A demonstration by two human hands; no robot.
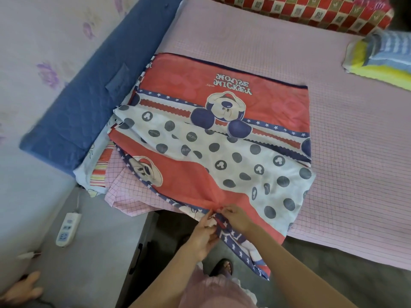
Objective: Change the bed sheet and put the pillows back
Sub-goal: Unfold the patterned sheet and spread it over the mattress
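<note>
Both hands, left (204, 234) & right (236, 217), pinch the Mickey sheet (222, 138) edge at lower centre; we'd find the corner, then spread it w/o bunching.

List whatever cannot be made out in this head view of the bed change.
- Red cartoon-print bed sheet: still folded, so its full size and its underside are hidden.
- Both hands, left and right, pinch its near corner and cover the hem there.
- Striped blue and yellow pillow: cut off by the right edge.
- White power strip on the floor: its sockets and switch are too small to read.
</note>
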